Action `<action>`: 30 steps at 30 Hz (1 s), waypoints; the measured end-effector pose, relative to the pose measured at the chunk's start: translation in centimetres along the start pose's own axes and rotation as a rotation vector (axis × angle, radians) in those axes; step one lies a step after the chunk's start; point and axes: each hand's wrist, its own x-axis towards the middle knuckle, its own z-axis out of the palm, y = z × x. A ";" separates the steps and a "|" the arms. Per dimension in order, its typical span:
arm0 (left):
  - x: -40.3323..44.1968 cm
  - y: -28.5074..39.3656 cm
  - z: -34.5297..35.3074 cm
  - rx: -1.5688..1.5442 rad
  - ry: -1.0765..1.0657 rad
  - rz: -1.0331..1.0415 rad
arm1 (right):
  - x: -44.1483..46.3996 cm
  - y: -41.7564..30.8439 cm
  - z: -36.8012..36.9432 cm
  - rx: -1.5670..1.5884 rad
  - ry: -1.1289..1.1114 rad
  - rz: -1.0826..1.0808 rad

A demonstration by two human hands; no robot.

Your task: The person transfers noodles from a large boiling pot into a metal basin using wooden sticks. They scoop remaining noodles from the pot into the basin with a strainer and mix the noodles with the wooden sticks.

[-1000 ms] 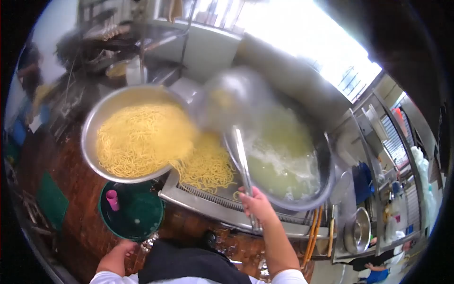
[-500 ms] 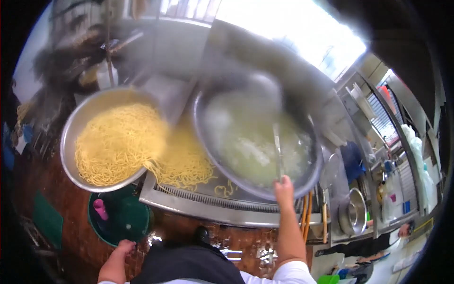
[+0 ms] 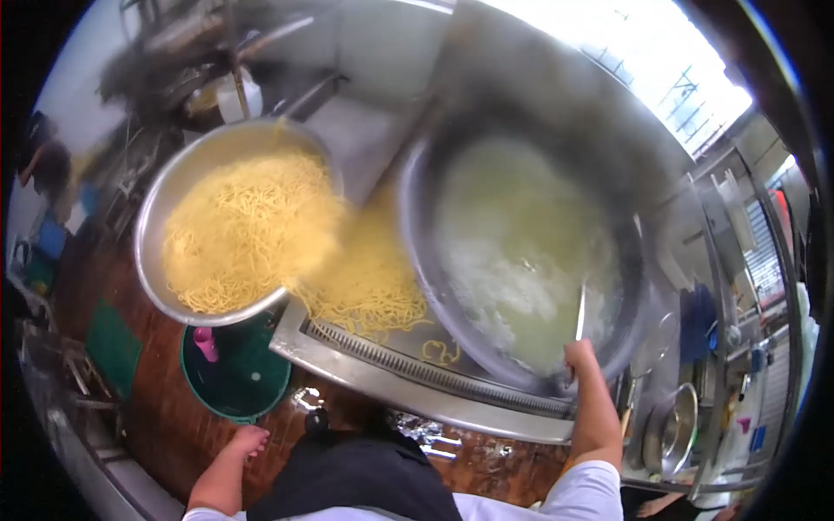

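My right hand (image 3: pixel 579 354) is closed around the handle of a metal utensil (image 3: pixel 581 313) over the near rim of a large wok (image 3: pixel 415 234). The utensil's far end is under the cloudy, steaming liquid (image 3: pixel 512 217), so its kind is hidden. My left hand (image 3: pixel 249 440) hangs low at my side with its fingers curled and nothing visible in them, close to the rim of a dark green tub (image 3: pixel 234 408). Left of the wok, yellow noodles (image 3: pixel 252 230) fill a wide metal bowl (image 3: pixel 149 252). More noodles (image 3: pixel 369 291) lie on the steel counter between bowl and wok.
A slotted drain (image 3: pixel 408 360) runs along the counter's front edge (image 3: pixel 434 412). A pink-handled item (image 3: pixel 205 343) stands in the tub. At right are a metal basin (image 3: pixel 673 430) and shelving. The brown floor (image 3: pixel 161 382) looks wet. Another person (image 3: pixel 52 174) is at far left.
My view has turned, so the bowl, counter and wok sit further right in it. The utensil leans differently in the liquid, with my right hand still on it. My left hand stays low.
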 end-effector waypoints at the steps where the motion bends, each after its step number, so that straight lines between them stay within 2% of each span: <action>1: 0.1 0.1 0.4 -0.018 -0.014 0.008 | -4.6 -4.5 -1.3 0.075 -0.085 0.041; 5: 3.9 -2.9 1.3 0.012 -0.097 -0.006 | -9.3 -9.4 -1.8 0.170 -0.164 -0.050; 7: 3.5 -3.0 1.0 0.043 -0.084 0.006 | -13.4 -11.9 -2.6 0.130 -0.383 -0.035; 8: 3.1 -2.9 0.9 0.080 -0.068 0.010 | -14.5 -12.2 -2.0 0.130 -0.374 -0.039; 10: 3.7 -4.1 -0.1 0.082 -0.068 -0.006 | -16.4 -11.8 -0.3 0.523 -0.533 -0.017; 11: 4.2 -4.6 -0.7 0.089 -0.061 -0.031 | -17.1 -11.6 0.3 0.527 -0.523 -0.020; 13: 3.8 -4.7 -1.8 0.094 -0.041 -0.047 | -18.9 -11.4 1.2 0.877 -0.858 0.080; 14: 3.6 -4.6 -2.5 0.096 -0.017 -0.075 | -20.1 -11.1 1.4 0.881 -0.854 0.074; 16: 3.7 -4.4 -3.6 0.090 -0.003 -0.066 | -24.2 -11.1 0.8 1.239 -1.070 0.116; 17: 3.7 -4.4 -4.2 0.085 0.009 -0.065 | -25.4 -11.0 1.1 1.239 -1.072 0.112; 19: 4.4 -4.1 -4.9 0.078 0.005 -0.046 | -27.5 -10.7 2.0 1.437 -1.279 0.060; 21: 4.0 -3.2 -5.8 0.070 0.003 -0.027 | -30.4 -11.5 1.6 1.451 -1.265 0.021; 24: 2.3 -1.2 -5.7 0.032 0.002 0.108 | -33.9 -13.0 1.0 1.327 -1.050 -0.096; 25: 2.8 -1.7 -5.8 0.022 0.001 0.108 | -35.3 -13.7 0.7 1.318 -1.052 -0.101; 27: 5.0 -2.5 -5.9 0.111 -0.045 0.133 | -38.5 -15.5 0.3 1.159 -0.849 -0.221; 29: 6.3 -3.9 -6.1 0.078 -0.106 0.089 | -40.9 -17.5 0.9 1.091 -0.815 -0.255; 30: 6.0 -4.0 -6.0 0.056 -0.098 0.059 | -41.4 -18.1 1.6 0.970 -0.748 -0.385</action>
